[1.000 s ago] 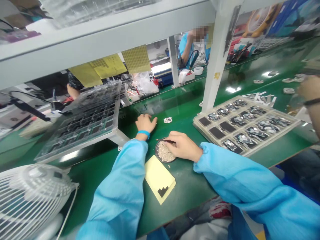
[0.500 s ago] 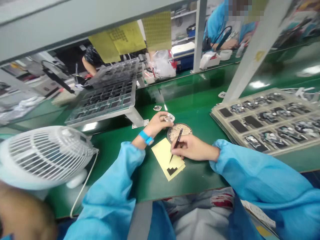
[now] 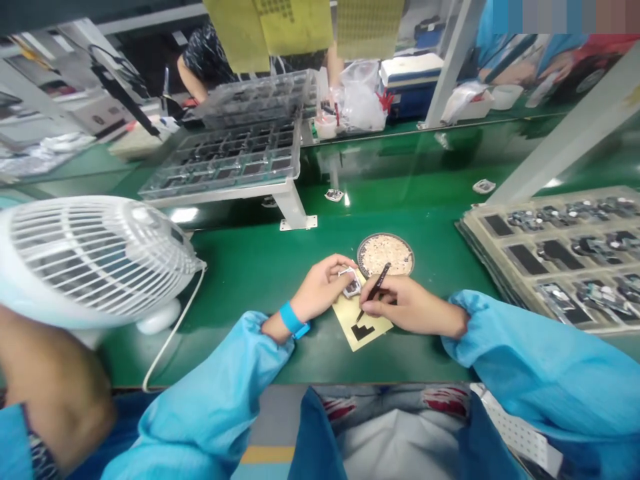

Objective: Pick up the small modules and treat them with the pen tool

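Observation:
In my left hand (image 3: 323,288), which wears a blue wristband, is a small white-rimmed electronic part (image 3: 351,285), pinched above the upper end of a yellow sheet (image 3: 367,339). My right hand (image 3: 403,301) grips dark tweezers (image 3: 376,288) like a pen, tips pointing down at black stickers (image 3: 362,331) on that sheet. Whether anything is between the tips is too small to tell. Just beyond both hands sits a round dish (image 3: 386,253) filled with small pale bits.
A white fan (image 3: 100,260) stands at left, its cord trailing down the green bench (image 3: 240,267). Trays of electronic parts (image 3: 560,247) are stacked at right. Clear trays (image 3: 225,160) rest on a raised shelf. Another person's arm (image 3: 55,393) is at lower left; people sit opposite.
My left hand has come nearer with the part, from beside the dish to over the yellow sheet. The tweezer tips have reached the black stickers. The camera view has shifted.

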Tool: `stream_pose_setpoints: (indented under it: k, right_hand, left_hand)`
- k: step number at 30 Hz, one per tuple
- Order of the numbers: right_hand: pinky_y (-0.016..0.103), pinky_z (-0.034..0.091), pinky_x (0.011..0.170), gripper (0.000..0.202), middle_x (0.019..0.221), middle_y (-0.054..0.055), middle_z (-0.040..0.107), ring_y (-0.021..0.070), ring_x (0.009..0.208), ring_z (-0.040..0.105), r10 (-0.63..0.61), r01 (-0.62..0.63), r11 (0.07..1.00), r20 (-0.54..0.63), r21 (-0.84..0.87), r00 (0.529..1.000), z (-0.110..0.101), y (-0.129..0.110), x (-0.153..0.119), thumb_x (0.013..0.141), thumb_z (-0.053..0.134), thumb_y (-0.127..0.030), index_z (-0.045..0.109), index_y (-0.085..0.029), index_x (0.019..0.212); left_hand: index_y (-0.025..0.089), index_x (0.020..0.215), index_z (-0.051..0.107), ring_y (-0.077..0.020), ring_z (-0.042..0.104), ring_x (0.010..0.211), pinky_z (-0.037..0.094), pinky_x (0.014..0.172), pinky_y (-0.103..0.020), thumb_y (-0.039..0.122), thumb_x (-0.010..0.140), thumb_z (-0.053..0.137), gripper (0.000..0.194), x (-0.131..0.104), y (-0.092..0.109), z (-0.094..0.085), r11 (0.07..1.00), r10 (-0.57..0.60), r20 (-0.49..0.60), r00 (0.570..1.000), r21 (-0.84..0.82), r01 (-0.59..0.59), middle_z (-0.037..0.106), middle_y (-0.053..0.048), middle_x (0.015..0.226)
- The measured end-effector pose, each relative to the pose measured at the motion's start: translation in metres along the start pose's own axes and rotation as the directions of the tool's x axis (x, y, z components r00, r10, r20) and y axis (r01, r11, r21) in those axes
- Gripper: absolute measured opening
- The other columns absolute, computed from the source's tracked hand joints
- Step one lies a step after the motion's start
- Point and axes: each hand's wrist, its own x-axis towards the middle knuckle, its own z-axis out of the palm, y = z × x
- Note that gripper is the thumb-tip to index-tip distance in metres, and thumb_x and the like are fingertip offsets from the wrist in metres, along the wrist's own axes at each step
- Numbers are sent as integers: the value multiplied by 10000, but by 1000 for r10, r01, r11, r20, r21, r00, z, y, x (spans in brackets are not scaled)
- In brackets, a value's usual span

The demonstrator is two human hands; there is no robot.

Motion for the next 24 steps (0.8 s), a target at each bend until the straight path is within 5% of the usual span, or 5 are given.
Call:
stream_pose_setpoints:
  k: [5,8,13,16,24]
  right_hand:
    - [239,553,616,212,774,24,675,132,686,675,48,-46,993,-15,113,999,-1,-6,-2,860,692,-357,630,-158,897]
    - [285,595,665,233,803,38,690,151,698,701,-7,35,981,-149,190,989,-8,-9,-2,857,701,-378,611,-167,896]
    - [342,612,781,120,934,70,729,195,848,716,-299,250,953,-412,-168,861,-20,-7,1,871,702,-298,693,-188,919]
    - [359,609,826,78,928,60,750,210,891,719,-419,286,891,-398,-352,816,-22,-5,2,874,696,-261,726,-210,924]
    - [361,597,867,98,959,41,755,202,934,713,-514,361,816,-281,-452,811,-23,-6,2,902,649,-195,733,-226,942]
  left_hand:
    - [170,1015,648,-103,580,547,412,421,-180,303,822,682,237,-2,-2,-1,999,-25,-23,999,27,25,655,-15,762]
    - [158,1027,683,-136,657,657,488,519,-204,257,804,695,244,-2,-3,0,1000,-16,-26,1000,15,16,713,-53,845]
    - [143,1079,717,-188,714,825,560,711,-271,236,799,702,295,-2,-5,2,1000,-2,-19,1000,6,2,753,-102,1004]
    - [144,1100,727,-196,717,787,566,687,-282,253,788,718,331,-3,-6,2,999,-2,-27,1000,33,3,760,-105,978]
    - [162,1112,753,-208,709,727,574,656,-292,275,788,728,344,-3,-9,2,996,16,-49,999,91,-12,753,-69,797]
